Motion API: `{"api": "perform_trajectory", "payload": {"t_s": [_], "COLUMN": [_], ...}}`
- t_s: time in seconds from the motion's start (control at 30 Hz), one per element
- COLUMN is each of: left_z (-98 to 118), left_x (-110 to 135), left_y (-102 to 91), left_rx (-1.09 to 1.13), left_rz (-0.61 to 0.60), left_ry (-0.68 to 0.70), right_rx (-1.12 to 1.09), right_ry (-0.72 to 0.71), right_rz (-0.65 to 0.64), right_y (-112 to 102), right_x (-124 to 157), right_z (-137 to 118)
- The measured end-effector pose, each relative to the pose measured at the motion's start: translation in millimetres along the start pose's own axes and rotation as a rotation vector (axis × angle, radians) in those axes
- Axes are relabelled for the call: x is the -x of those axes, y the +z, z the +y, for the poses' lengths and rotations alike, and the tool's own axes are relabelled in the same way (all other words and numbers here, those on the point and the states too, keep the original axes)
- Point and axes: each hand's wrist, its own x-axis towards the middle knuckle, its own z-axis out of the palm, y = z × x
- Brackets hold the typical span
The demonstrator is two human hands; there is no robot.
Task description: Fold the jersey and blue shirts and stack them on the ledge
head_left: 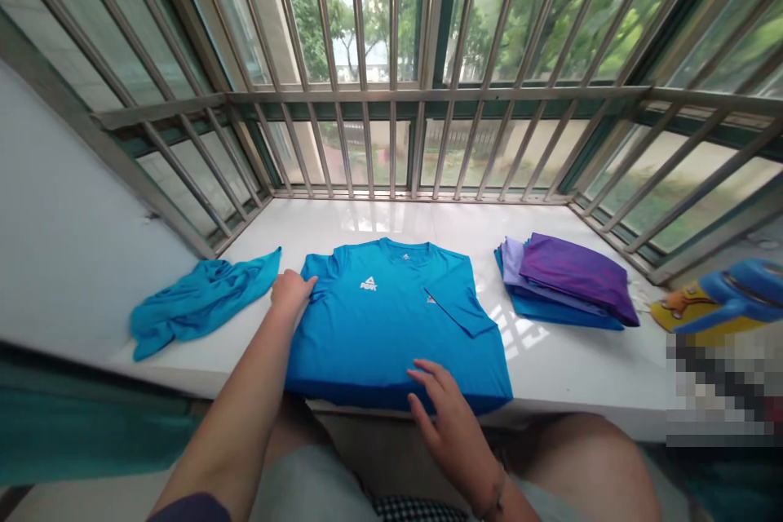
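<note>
A blue T-shirt with a small white chest logo lies front side up on the white window ledge. Its right-hand sleeve is folded in across the front, and the lower hem hangs slightly over the ledge's near edge. At the shirt's left sleeve, my left hand has its fingers closed on the sleeve edge; the fingertips are partly hidden. Over the shirt's lower right part hovers my right hand, fingers spread and holding nothing. I cannot tell whether it touches the cloth.
A crumpled teal garment lies left of the shirt. On the right rests a stack of folded clothes, purple on top. Beyond it is a blue and yellow object. Metal window bars enclose the ledge on its far sides.
</note>
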Motion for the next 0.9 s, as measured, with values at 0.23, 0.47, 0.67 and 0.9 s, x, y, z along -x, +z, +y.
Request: {"api": "perform_trajectory", "payload": {"t_s": [0.23,0.47,0.67,0.9], "left_z": [16,-36,-55,-58], "left_x": [11,64,55,16], "left_y": [-8.7,17.6,35.7,38.9], "left_rx": [0.199,0.355,0.251,0.250], "left_rz": [0.021,0.106,0.064,0.037], "left_ry": [0.482,0.924,0.920,0.919], "right_rx": [-0.199,-0.025,0.361,0.519], "right_ry": [0.072,-0.024,-0.086,-0.073], "right_rz": [-0.100,-0.119,-0.220,-0.303], "right_y": [13,32,65,126], "right_x": [-18,-89,-153,-204], "right_z": [-23,-28,-47,-70]}}
